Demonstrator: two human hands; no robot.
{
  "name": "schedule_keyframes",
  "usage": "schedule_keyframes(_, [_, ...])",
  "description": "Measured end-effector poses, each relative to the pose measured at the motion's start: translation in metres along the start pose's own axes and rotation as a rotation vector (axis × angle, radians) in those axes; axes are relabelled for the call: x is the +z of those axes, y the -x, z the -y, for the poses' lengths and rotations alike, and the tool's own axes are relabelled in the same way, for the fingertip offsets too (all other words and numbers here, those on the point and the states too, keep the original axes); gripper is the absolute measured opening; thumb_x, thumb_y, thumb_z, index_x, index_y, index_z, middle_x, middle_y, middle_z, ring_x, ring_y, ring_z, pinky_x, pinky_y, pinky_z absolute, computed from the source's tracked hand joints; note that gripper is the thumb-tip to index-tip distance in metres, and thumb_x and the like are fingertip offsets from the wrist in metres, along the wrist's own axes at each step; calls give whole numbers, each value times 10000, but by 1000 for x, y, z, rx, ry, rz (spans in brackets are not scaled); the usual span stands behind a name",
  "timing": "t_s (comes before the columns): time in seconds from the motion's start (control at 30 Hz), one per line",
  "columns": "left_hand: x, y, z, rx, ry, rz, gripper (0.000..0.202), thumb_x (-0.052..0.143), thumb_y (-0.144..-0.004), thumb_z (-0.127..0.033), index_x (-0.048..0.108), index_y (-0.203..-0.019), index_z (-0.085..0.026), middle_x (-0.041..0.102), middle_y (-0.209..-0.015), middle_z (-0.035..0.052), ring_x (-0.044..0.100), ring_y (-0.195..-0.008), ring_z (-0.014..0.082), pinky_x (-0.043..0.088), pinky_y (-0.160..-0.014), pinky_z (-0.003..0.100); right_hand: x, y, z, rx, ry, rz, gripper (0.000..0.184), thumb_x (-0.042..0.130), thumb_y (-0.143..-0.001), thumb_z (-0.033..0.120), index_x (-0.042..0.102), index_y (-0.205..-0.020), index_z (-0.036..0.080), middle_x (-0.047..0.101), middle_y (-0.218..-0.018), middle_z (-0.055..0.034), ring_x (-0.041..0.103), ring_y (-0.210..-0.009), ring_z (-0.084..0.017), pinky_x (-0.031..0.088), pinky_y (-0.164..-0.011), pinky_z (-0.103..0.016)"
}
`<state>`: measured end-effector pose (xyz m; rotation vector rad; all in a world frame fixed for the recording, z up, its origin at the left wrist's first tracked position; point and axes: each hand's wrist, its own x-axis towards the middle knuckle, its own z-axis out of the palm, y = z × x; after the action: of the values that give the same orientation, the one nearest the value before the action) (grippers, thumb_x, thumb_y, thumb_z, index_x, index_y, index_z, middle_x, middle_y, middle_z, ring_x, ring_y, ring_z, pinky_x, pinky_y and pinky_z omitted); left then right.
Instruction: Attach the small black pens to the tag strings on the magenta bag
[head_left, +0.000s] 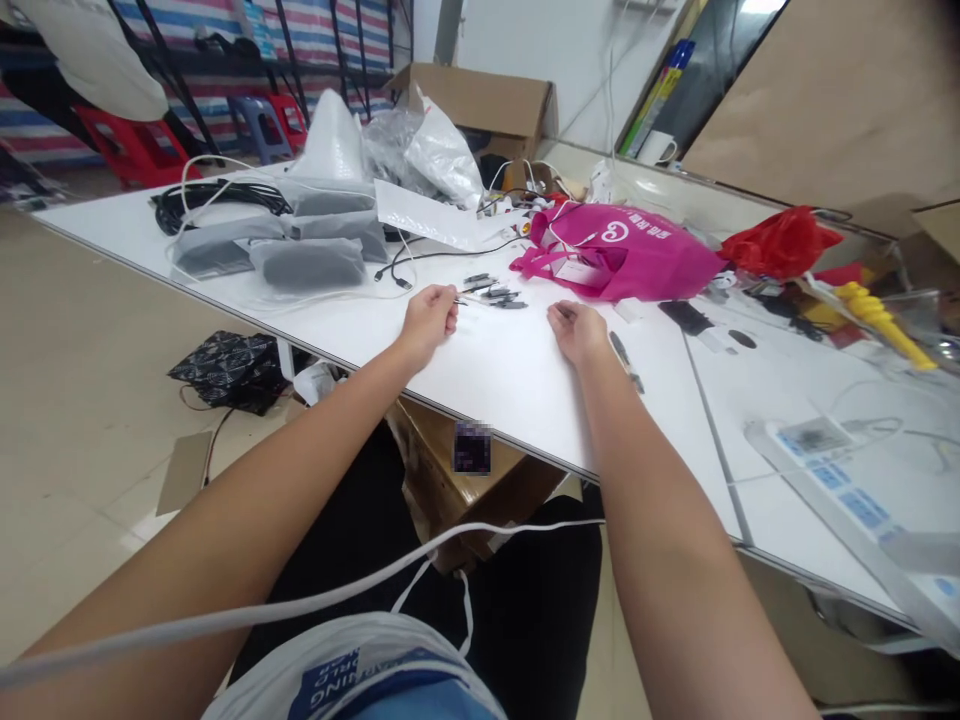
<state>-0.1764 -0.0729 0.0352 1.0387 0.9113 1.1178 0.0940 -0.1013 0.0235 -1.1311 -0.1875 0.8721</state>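
Observation:
My left hand [431, 325] is closed in a pinch above the white table, with the tip of a thin dark piece poking out past its fingers. To the right, my right hand [579, 332] has its fingers curled round a small dark piece [564, 312], mostly hidden. Between the hands, slightly farther back, lies a little pile of slim black pieces [501, 296], too small to name exactly. A few similar slim dark pieces [626, 360] rest just right of my right wrist.
Grey pouches [307, 262] and a black cable coil [217, 205] lie at left. A pink bag [645, 250] stands behind my right hand, near a red plastic bag [780, 243]. A white cable [330, 590] crosses before my body. A cardboard box [427, 470] sits under the table.

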Motion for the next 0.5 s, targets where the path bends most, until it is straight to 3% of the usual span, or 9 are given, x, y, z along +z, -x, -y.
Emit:
schedule_keyframes(0.1, [3, -2, -1, 6, -90, 39, 438, 620, -1320, -116, 634, -893, -213, 589, -708, -71, 457, -550, 61, 332, -533, 199, 6, -10, -5, -17, -10, 3, 321, 633, -1219, 77, 725, -963, 249, 776, -1023, -11, 779, -946, -106, 721, -907, -141])
schedule_keyframes(0.3, [7, -5, 3, 20, -211, 68, 412, 672, -1283, -144, 619, -882, -223, 595, -701, -64, 442, -566, 74, 329, -569, 203, 22, -18, -14, -40, -8, 21, 304, 655, -1245, 151, 741, -979, 269, 831, -1229, -7, 798, -1348, -94, 611, -1343, -220])
schedule_keyframes(0.5, [1, -15, 17, 88, -302, 52, 335, 726, -1235, -216, 662, -907, -240, 648, -728, -49, 490, -593, 111, 394, -628, 245, 21, -13, -14, -70, 11, 26, 301, 572, -1286, 274, 726, -1028, 279, 852, -1366, -62, 768, -1557, -126, 584, -1408, -302])
